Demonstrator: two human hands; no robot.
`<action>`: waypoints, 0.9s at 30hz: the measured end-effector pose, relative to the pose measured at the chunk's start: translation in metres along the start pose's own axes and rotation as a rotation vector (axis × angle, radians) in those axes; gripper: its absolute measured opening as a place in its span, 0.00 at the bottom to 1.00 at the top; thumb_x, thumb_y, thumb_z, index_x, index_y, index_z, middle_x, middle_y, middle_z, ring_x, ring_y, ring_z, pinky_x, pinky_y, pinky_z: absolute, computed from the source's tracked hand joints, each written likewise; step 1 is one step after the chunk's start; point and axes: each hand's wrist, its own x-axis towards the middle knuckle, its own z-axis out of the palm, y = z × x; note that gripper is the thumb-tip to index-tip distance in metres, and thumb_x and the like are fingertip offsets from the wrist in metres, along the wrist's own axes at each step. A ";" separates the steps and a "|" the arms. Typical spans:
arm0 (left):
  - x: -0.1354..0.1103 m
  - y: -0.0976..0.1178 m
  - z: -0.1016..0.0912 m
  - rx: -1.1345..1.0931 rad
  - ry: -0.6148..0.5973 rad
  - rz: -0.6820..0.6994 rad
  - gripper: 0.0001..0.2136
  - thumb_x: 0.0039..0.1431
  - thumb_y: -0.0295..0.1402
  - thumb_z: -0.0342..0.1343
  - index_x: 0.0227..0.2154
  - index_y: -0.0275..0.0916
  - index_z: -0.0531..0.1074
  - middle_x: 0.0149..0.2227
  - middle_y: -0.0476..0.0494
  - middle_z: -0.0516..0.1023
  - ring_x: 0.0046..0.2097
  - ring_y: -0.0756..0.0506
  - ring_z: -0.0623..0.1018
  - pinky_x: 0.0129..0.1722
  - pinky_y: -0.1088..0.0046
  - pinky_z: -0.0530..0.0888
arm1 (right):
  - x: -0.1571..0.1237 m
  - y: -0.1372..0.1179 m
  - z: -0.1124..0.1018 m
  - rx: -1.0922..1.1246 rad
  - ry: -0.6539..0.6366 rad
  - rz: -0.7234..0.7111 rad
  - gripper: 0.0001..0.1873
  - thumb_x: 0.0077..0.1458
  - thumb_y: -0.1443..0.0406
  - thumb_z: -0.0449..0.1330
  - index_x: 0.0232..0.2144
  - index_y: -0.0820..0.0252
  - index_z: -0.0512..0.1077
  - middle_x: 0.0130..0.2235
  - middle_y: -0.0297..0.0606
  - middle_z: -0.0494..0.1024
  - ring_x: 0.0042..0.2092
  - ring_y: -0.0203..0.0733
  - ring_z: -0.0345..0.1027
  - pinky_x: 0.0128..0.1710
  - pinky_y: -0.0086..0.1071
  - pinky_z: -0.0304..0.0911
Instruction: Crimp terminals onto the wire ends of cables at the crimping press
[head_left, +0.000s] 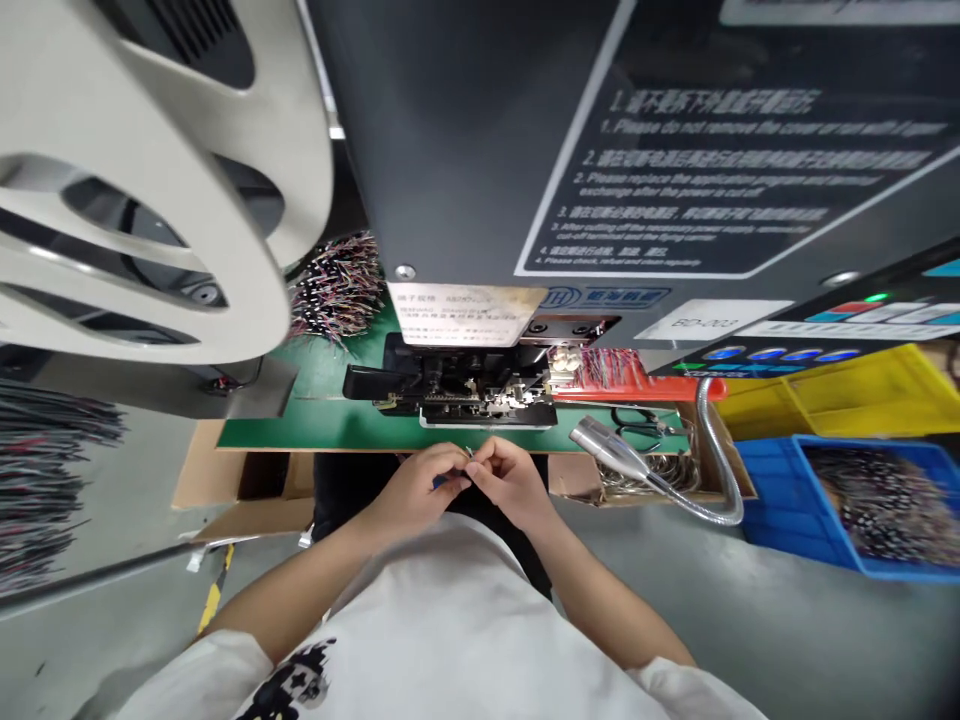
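Observation:
My left hand (424, 487) and my right hand (514, 482) meet in front of my body, just short of the green worktop's (322, 432) near edge. Both are closed in a pinch, fingertips almost touching. Between them shows a tiny, pale-tipped piece that looks like a thin wire (469, 452); most of it is hidden by my fingers. Directly beyond my hands stands the dark press machine (465, 200), with its metal terminal applicator (487, 390) low over the worktop. Neither hand touches the machine.
A large cream reel (300, 130) hangs at upper left. Wire bundles (341, 290) lie behind the applicator. At right are a red tray (637, 388), scissors (641, 428), a flexible lamp (611, 450), a yellow bin (862, 395) and a blue bin (780, 500) of wires.

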 end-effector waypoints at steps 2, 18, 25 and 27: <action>0.002 -0.001 -0.002 -0.015 -0.049 0.025 0.05 0.64 0.29 0.55 0.39 0.40 0.76 0.43 0.44 0.73 0.45 0.47 0.74 0.45 0.73 0.70 | -0.002 -0.003 -0.005 0.006 -0.013 -0.003 0.15 0.55 0.59 0.68 0.26 0.60 0.67 0.20 0.24 0.62 0.21 0.27 0.49 0.21 0.24 0.45; 0.022 -0.012 0.028 0.047 0.358 0.016 0.06 0.66 0.34 0.54 0.37 0.40 0.75 0.38 0.45 0.75 0.42 0.46 0.75 0.42 0.72 0.71 | 0.004 0.008 0.002 -0.074 0.245 -0.148 0.15 0.58 0.57 0.62 0.27 0.58 0.63 0.23 0.26 0.60 0.24 0.31 0.51 0.24 0.26 0.49; 0.024 0.002 0.022 0.169 0.161 -0.053 0.08 0.66 0.34 0.53 0.40 0.41 0.76 0.36 0.45 0.78 0.37 0.46 0.76 0.39 0.72 0.71 | 0.010 -0.010 -0.011 -0.094 0.199 -0.196 0.09 0.58 0.61 0.61 0.30 0.58 0.66 0.22 0.25 0.58 0.23 0.31 0.48 0.22 0.26 0.47; 0.025 0.008 0.016 0.151 0.042 -0.121 0.08 0.66 0.34 0.52 0.39 0.40 0.76 0.33 0.46 0.78 0.34 0.47 0.77 0.35 0.73 0.71 | 0.010 -0.015 -0.016 -0.117 0.124 -0.184 0.11 0.56 0.63 0.61 0.27 0.58 0.64 0.22 0.24 0.57 0.23 0.31 0.48 0.22 0.26 0.47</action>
